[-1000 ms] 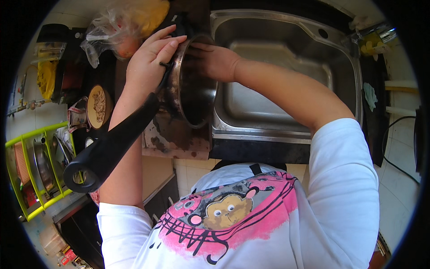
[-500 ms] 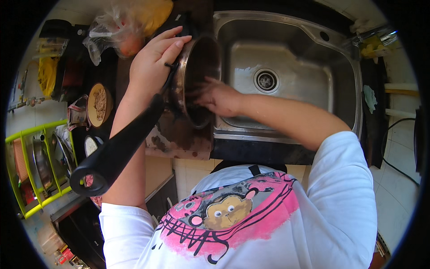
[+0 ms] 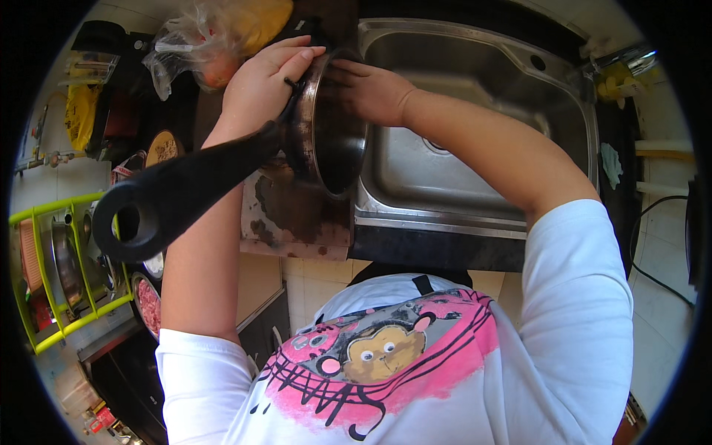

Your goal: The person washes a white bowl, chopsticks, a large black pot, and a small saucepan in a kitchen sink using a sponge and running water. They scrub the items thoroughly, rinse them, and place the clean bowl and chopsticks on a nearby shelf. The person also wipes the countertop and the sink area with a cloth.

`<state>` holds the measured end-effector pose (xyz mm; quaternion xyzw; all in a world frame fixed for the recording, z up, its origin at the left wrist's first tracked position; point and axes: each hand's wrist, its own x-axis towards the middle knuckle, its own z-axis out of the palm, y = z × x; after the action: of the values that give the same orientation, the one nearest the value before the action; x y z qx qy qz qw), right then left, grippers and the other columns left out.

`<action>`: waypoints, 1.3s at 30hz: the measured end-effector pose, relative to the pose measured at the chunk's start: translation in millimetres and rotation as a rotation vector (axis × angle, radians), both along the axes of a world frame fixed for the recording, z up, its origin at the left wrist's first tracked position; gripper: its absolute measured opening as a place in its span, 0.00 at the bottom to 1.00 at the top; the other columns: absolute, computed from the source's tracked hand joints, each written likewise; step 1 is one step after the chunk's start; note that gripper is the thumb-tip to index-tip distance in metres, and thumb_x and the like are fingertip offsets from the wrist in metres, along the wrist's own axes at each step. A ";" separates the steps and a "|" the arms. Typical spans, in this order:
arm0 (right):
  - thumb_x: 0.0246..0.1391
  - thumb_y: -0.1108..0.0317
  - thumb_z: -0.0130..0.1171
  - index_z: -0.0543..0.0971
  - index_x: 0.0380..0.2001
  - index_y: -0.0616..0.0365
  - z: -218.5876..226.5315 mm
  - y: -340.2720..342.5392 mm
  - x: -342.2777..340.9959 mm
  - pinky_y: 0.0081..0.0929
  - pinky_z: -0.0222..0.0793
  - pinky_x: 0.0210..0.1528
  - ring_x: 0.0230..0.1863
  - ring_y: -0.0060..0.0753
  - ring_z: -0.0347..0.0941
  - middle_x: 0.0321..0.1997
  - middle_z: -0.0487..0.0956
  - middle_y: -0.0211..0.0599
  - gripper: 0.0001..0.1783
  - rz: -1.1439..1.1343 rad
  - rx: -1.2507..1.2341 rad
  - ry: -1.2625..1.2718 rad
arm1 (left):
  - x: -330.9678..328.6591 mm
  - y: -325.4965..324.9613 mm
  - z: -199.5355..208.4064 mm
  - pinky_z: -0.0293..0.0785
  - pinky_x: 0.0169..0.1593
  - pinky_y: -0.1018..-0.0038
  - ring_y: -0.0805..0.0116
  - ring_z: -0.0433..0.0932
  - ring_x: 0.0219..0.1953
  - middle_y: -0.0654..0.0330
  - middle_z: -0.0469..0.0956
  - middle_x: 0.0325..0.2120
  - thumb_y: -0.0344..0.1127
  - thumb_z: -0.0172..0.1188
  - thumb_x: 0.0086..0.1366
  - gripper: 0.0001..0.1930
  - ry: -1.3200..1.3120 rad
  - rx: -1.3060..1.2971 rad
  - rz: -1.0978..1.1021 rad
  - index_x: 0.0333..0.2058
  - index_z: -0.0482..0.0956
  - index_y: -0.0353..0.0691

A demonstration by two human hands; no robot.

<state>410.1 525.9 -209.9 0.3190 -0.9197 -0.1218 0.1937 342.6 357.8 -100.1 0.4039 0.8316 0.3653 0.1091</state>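
Observation:
A dark pot [image 3: 302,133] with a worn, brownish outside is tipped on its side left of the sink, its mouth facing right. Its long black handle [image 3: 200,185] points down and left, over my left forearm. My left hand [image 3: 259,85] is closed on the pot's outer side, with fingertips near the upper rim. My right hand [image 3: 371,93] reaches from the right into the pot's mouth. Its fingers lie stretched against the inside wall; their tips are dim in shadow, and I see nothing held in them.
A steel sink [image 3: 475,211] with a drain lies to the right. Under the pot is a wet-stained brown board [image 3: 297,241]. A clear plastic bag [image 3: 185,48] sits at the far left, a green rack [image 3: 67,334] with pans and a bowl of pink minced meat [image 3: 147,302] nearer.
My right hand has moved up inside the pot, from its lower part to near the upper rim. The pot has turned slightly, its handle end swinging up and left.

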 end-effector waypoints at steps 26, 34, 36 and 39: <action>0.47 0.63 0.49 0.79 0.39 0.46 -43.0 -19.8 14.5 0.34 0.39 0.67 0.66 0.34 0.49 0.62 0.62 0.29 0.16 -0.041 -0.243 -0.201 | -20.0 5.4 -6.6 0.61 0.52 0.82 0.74 0.70 0.48 0.59 0.73 0.46 0.37 0.49 0.64 0.17 -0.072 -0.008 0.034 0.45 0.74 0.31; 0.49 0.65 0.48 0.73 0.48 0.52 -28.0 -22.7 32.8 0.31 0.43 0.67 0.65 0.37 0.50 0.61 0.62 0.30 0.21 -0.045 -0.246 -0.288 | -17.5 5.1 -9.5 0.61 0.52 0.81 0.75 0.69 0.48 0.60 0.72 0.48 0.37 0.49 0.64 0.16 -0.148 0.021 0.067 0.44 0.75 0.31; 0.48 0.66 0.49 0.72 0.49 0.51 -30.2 -18.4 14.6 0.31 0.45 0.66 0.65 0.39 0.51 0.61 0.62 0.31 0.21 -0.032 -0.236 -0.205 | -23.9 4.4 -12.4 0.61 0.52 0.82 0.75 0.69 0.47 0.60 0.73 0.46 0.37 0.49 0.64 0.17 -0.110 0.016 0.036 0.45 0.74 0.31; 0.48 0.67 0.50 0.71 0.50 0.49 -16.6 -9.4 9.1 0.32 0.46 0.66 0.64 0.41 0.52 0.62 0.61 0.31 0.22 -0.086 -0.284 -0.057 | -21.7 7.1 -10.6 0.61 0.52 0.82 0.75 0.69 0.48 0.60 0.72 0.48 0.38 0.49 0.64 0.16 -0.135 0.047 0.008 0.44 0.75 0.31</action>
<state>419.2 516.6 -226.5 0.2521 -0.9456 0.0108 0.2052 320.9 364.9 -110.6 0.3777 0.8150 0.4115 0.1538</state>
